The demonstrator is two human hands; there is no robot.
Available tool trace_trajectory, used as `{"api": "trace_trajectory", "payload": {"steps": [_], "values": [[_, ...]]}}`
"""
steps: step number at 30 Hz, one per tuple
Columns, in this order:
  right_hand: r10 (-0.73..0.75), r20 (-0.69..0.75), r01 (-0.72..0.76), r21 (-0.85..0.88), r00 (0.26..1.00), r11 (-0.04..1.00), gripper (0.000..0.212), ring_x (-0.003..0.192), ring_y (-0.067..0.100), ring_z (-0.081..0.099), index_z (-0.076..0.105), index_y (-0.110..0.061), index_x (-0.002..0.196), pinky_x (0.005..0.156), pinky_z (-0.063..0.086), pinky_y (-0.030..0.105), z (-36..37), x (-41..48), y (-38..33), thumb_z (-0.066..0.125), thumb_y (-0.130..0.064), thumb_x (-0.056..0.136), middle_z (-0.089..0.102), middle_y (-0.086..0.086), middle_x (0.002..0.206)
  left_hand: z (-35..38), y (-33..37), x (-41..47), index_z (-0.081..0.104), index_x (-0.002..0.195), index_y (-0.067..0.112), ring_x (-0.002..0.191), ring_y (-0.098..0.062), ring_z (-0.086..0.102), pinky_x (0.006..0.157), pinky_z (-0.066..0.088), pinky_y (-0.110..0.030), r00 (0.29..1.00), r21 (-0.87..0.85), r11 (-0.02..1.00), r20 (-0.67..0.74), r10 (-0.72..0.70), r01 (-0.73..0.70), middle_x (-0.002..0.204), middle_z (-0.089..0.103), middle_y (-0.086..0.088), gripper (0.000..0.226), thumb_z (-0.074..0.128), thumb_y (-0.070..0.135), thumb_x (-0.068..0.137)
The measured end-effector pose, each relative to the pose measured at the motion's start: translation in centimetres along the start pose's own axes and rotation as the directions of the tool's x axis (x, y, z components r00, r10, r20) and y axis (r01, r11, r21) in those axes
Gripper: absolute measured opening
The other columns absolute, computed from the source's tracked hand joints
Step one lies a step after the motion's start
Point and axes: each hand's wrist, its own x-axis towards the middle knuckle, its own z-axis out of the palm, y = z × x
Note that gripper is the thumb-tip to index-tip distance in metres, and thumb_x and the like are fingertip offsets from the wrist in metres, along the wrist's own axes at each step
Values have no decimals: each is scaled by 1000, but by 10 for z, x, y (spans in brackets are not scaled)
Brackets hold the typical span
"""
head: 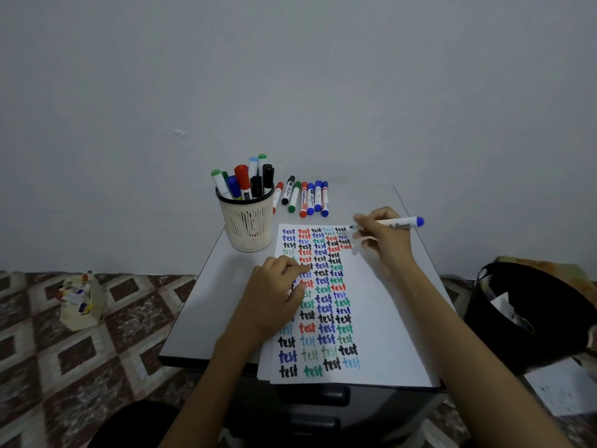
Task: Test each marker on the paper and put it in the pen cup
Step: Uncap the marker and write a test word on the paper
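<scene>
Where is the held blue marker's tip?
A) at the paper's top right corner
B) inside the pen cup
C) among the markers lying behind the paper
A: the right hand holds the blue marker with its tip at the top right corner of the paper.

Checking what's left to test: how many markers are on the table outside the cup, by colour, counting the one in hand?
Red markers: 2
Black: 1
Green: 1
Blue: 4, with the held marker in the right hand
Total: 8

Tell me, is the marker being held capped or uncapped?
Uncapped: the marker in the right hand shows a bare dark tip over the paper.
</scene>
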Motion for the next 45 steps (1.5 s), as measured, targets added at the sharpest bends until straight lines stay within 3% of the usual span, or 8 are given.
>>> {"api": "trace_trajectory", "payload": {"steps": [3,7,14,21,26,30,40,45], "values": [[2,-13,-5,-244,1000,970,28,37,9,52,48,-9,70,36,39,20,9,9,2,72,2,81,57,10,60,1,-1,1,65,113,17,89,-15,52,72,46,-36,1000,-21,1000,5,-9,9,101,61,1,37,41,31,89],[7,4,-5,-308,1000,951,31,52,13,62,44,-10,68,42,45,17,13,16,15,67,6,83,56,7,62,0,-1,1,65,112,18,90,-14,52,74,45,-33,1000,-32,999,13,-29,29,101,61,1,38,40,32,89],[-17,48,32,-325,999,945,33,47,3,61,43,-9,66,44,46,15,10,18,23,62,11,83,54,5,59,0,-3,1,63,117,22,98,-12,48,82,38,-30,996,-52,995,52,-77,80,108,59,5,44,35,40,88],[-38,111,80,-409,993,909,31,63,18,65,45,-10,65,48,47,18,7,24,29,63,9,81,59,8,65,1,-5,1,61,120,25,100,-5,42,84,31,-24,993,-46,994,71,-95,98,111,56,8,47,32,44,88],[-81,131,134,-477,988,869,29,71,22,68,44,-10,67,61,58,31,8,25,33,63,5,82,60,9,70,1,-5,1,61,119,25,100,-4,41,84,29,-23,993,-49,994,73,-95,99,111,56,7,48,31,45,87],[-85,128,130,-403,988,906,30,61,14,66,43,-10,67,49,50,20,5,25,32,59,9,84,57,6,65,1,-6,1,61,119,25,98,-1,38,84,28,-22,993,-61,993,66,-97,101,111,56,8,48,32,45,87],[-89,136,141,-450,987,882,32,56,3,64,43,-10,64,51,49,18,5,25,32,62,8,83,56,3,62,-2,-1,2,63,116,22,97,-7,44,80,29,-23,995,-66,994,52,-87,91,108,59,5,48,32,44,86],[-92,105,128,-429,990,894,31,62,13,66,42,-10,67,52,52,19,6,25,31,60,9,84,56,7,66,-2,-2,3,64,115,21,95,-7,44,79,30,-23,995,-66,994,53,-87,90,107,59,4,47,33,43,87]]}}
